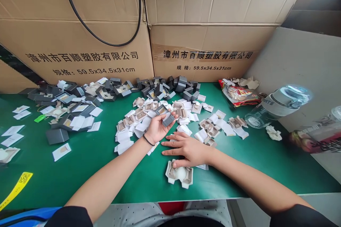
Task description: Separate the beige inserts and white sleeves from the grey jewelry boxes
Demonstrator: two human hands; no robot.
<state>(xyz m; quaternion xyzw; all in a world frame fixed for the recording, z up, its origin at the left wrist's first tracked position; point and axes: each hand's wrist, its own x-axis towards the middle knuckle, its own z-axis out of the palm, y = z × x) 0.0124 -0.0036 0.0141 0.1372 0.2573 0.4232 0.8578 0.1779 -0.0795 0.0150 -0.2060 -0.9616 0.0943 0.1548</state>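
My left hand (157, 127) is palm up over the green table (87, 170), fingers curled round a small grey box (165, 114) with a pale insert. My right hand (186, 147) lies flat just right of it, fingers stretched leftward. Its thumb rests on a folded beige and white cardboard insert (180, 175) that lies on the table nearest me. A black band circles my left wrist. White cards and beige inserts (138, 122) lie scattered round both hands.
Several grey boxes (165, 87) are heaped along the back, more at the left (66, 103). Two large cardboard cartons (202, 42) stand behind. A red snack packet (239, 95), a clear bottle (277, 104) and a yellow tag (18, 184) lie nearby.
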